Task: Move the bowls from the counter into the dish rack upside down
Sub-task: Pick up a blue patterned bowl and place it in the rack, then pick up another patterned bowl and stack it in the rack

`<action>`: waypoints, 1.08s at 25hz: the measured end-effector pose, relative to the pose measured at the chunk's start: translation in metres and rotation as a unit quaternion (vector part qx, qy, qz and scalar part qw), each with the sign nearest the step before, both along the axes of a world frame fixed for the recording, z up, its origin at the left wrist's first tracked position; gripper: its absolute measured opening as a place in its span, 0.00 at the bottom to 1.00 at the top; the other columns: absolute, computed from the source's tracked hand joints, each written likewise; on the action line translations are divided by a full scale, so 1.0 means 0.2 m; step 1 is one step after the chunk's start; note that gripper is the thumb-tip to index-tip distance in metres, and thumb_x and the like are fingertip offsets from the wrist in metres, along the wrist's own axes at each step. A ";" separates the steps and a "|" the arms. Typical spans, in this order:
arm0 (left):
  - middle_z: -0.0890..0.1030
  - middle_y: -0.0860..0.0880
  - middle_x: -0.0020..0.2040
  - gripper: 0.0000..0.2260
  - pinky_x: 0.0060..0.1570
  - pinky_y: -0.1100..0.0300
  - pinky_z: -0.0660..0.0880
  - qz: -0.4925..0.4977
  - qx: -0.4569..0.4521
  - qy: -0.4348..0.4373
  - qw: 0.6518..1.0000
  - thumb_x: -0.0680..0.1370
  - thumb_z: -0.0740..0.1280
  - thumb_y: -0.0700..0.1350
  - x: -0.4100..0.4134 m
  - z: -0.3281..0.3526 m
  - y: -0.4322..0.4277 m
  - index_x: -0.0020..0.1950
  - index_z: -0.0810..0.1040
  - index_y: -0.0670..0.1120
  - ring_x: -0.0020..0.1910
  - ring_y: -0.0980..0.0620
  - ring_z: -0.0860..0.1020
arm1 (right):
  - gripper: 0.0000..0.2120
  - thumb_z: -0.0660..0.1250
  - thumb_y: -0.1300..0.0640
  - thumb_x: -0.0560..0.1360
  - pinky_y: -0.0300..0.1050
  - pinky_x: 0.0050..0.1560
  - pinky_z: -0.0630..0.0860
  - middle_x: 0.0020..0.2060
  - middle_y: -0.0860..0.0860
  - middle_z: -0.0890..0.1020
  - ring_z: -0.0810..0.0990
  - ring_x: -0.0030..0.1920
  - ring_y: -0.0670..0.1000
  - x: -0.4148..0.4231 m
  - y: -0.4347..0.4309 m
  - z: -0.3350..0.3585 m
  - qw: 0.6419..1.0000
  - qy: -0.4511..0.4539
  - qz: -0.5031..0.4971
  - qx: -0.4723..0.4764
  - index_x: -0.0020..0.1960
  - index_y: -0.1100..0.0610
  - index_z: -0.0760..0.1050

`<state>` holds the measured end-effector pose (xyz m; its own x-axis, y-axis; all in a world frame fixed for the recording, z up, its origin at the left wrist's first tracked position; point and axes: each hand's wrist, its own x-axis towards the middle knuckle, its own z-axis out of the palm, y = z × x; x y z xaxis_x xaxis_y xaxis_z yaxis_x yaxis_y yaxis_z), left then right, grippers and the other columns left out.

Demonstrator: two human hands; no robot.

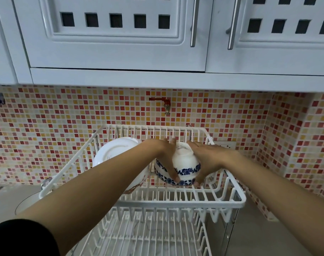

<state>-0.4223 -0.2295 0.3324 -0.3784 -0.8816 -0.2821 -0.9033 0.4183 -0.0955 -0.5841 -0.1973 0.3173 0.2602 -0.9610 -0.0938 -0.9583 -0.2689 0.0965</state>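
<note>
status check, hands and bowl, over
Left hand and right hand both clamped on inverted bowl. Bowl over dish rack upper tier, atop another blue-patterned bowl. White plate left, clear.

Second bowl [160, 169] behind the left hand [168, 154], mostly hidden; lower rack tier [148, 237] cut off

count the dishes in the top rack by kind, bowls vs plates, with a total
Bowls: 2, the upturned blue-flowered bowl held between the left hand and right hand, and a second blue-patterned bowl under it.
Plates: 1, a white plate standing on edge at the left of the dish rack.
Total: 3
</note>
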 end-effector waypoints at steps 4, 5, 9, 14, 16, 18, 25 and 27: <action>0.47 0.47 0.79 0.49 0.74 0.48 0.54 -0.033 -0.028 0.043 0.998 0.69 0.69 0.62 0.10 0.17 0.04 0.77 0.41 0.47 0.77 0.45 0.55 | 0.59 0.77 0.55 0.65 0.49 0.76 0.54 0.77 0.49 0.38 0.45 0.77 0.51 0.01 0.02 0.10 0.998 -0.014 -0.040 0.051 0.76 0.55 0.32; 0.51 0.47 0.79 0.43 0.74 0.48 0.55 -0.032 -0.044 0.074 0.996 0.73 0.67 0.60 0.15 0.21 0.04 0.78 0.45 0.47 0.76 0.45 0.58 | 0.55 0.73 0.59 0.68 0.49 0.76 0.52 0.77 0.50 0.39 0.44 0.77 0.52 0.03 0.02 0.14 0.998 -0.026 -0.038 0.048 0.76 0.55 0.33; 0.68 0.43 0.73 0.22 0.69 0.51 0.63 -0.032 -0.154 0.144 0.977 0.81 0.57 0.50 0.39 0.32 0.06 0.72 0.64 0.41 0.70 0.45 0.68 | 0.38 0.61 0.66 0.74 0.50 0.75 0.58 0.77 0.54 0.51 0.54 0.76 0.54 0.25 -0.03 0.26 0.997 -0.065 0.020 -0.031 0.77 0.55 0.44; 0.79 0.42 0.62 0.16 0.62 0.51 0.70 0.057 -0.225 0.229 0.945 0.81 0.56 0.45 0.89 0.29 0.11 0.61 0.78 0.40 0.60 0.44 0.76 | 0.26 0.56 0.49 0.81 0.50 0.72 0.63 0.74 0.55 0.64 0.65 0.72 0.55 0.87 -0.06 0.34 0.976 -0.158 0.139 -0.061 0.75 0.57 0.57; 0.81 0.44 0.58 0.15 0.58 0.53 0.71 0.102 -0.240 0.246 0.934 0.80 0.57 0.45 1.12 0.27 0.12 0.60 0.79 0.40 0.56 0.45 0.77 | 0.25 0.54 0.46 0.81 0.49 0.66 0.68 0.69 0.55 0.70 0.70 0.67 0.55 1.13 -0.06 0.34 0.969 -0.178 0.159 -0.062 0.73 0.59 0.62; 0.81 0.45 0.52 0.14 0.52 0.55 0.70 0.157 -0.248 0.244 0.924 0.80 0.57 0.43 1.38 0.23 0.13 0.53 0.80 0.38 0.48 0.46 0.77 | 0.25 0.52 0.46 0.81 0.47 0.58 0.70 0.61 0.54 0.74 0.73 0.60 0.55 1.40 -0.11 0.32 0.971 -0.173 0.159 -0.053 0.70 0.61 0.65; 0.80 0.40 0.56 0.17 0.53 0.52 0.72 0.302 -0.235 0.174 0.907 0.80 0.56 0.46 2.25 -0.02 0.09 0.58 0.77 0.37 0.54 0.41 0.77 | 0.24 0.52 0.47 0.81 0.49 0.63 0.70 0.69 0.58 0.70 0.72 0.65 0.59 2.21 -0.29 0.03 0.984 -0.168 0.051 0.025 0.69 0.61 0.67; 0.79 0.44 0.53 0.16 0.54 0.52 0.73 0.311 -0.215 0.169 0.910 0.80 0.55 0.45 2.45 -0.13 0.06 0.56 0.77 0.37 0.51 0.43 0.77 | 0.22 0.54 0.49 0.80 0.46 0.60 0.71 0.68 0.56 0.72 0.73 0.64 0.57 2.39 -0.31 -0.15 0.982 -0.184 -0.003 0.048 0.69 0.61 0.67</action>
<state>0.0669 -0.2180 0.3059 0.2312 -0.9562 0.1796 -0.9607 -0.1952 0.1975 -0.1054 -0.2597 0.2880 0.2884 -0.9537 -0.0850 -0.9248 -0.2544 -0.2827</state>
